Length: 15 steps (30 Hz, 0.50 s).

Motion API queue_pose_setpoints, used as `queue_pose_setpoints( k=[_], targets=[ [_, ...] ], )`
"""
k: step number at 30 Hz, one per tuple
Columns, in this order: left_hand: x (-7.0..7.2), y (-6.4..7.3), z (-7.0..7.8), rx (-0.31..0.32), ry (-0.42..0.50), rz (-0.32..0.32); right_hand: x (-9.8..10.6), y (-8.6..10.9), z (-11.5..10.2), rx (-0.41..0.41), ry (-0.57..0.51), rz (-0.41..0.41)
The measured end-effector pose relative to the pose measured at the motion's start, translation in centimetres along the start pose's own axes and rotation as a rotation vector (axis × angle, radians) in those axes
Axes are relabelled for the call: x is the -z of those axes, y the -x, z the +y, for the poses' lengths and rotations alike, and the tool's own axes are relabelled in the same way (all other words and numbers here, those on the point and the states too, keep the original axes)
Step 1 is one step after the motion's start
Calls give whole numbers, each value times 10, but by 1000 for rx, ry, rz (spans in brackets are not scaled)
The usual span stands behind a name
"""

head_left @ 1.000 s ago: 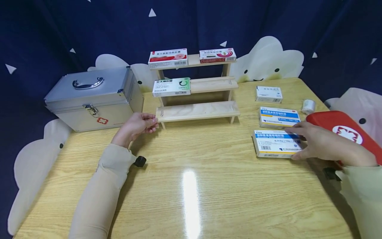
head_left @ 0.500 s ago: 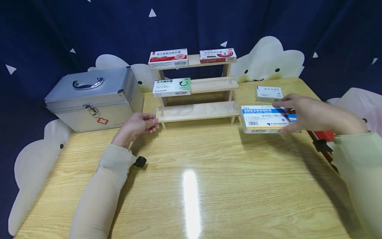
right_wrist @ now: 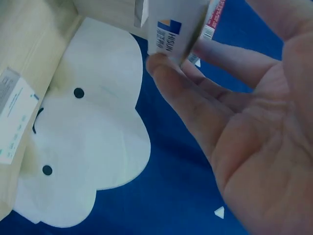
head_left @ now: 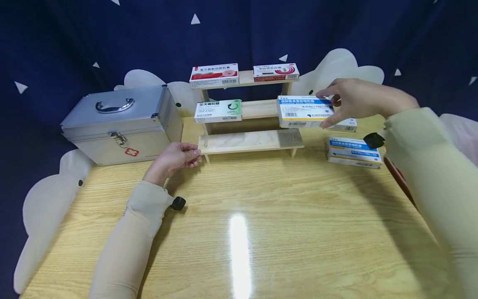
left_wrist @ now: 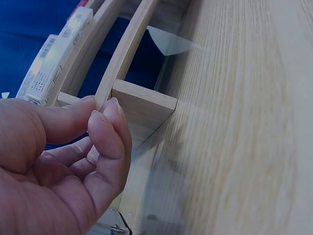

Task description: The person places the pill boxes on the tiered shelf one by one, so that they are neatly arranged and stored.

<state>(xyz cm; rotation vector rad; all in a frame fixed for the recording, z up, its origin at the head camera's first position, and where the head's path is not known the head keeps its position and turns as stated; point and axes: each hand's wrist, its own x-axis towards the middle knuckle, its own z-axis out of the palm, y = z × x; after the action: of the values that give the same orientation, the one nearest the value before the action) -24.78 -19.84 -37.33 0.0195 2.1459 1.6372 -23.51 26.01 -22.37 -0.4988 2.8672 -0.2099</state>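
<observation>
A three-tier wooden rack [head_left: 250, 141] stands at the middle of the table. My left hand [head_left: 173, 161] pinches the left end of its lowest tier; the left wrist view shows thumb and fingertips on the shelf end [left_wrist: 110, 73]. My right hand [head_left: 364, 99] grips a blue-and-white medicine box [head_left: 304, 111] by its right end, raised off the table. The box's left edge overlaps the right end of the middle tier in the head view. A green-and-white medicine box [head_left: 218, 111] lies on that tier's left. Two red-and-white medicine boxes [head_left: 214, 75] [head_left: 276, 72] sit on the top tier.
A silver metal case [head_left: 119, 124] stands left of the rack. Another blue-and-white medicine box [head_left: 352, 153] lies right of it, with a small white box [head_left: 348, 125] behind, partly hidden by my right hand. The right sleeve [head_left: 429, 158] mostly hides something red. A navy curtain [head_left: 157, 33] hangs behind.
My right hand has lifted the nearer blue-and-white medicine box and carried it back and left to the rack's middle tier. My left hand stays on the lowest tier's end.
</observation>
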Motion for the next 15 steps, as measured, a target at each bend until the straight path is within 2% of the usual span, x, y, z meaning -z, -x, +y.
queue_pose_setpoints(
  k=[7, 15],
  targets=[
    [-1, 0, 0, -6, -2, -3, 7, -31, -7, 4, -1, -1],
    [1, 1, 1, -1, -4, 3, 8, -51, -13, -2, -9, -11]
  ],
)
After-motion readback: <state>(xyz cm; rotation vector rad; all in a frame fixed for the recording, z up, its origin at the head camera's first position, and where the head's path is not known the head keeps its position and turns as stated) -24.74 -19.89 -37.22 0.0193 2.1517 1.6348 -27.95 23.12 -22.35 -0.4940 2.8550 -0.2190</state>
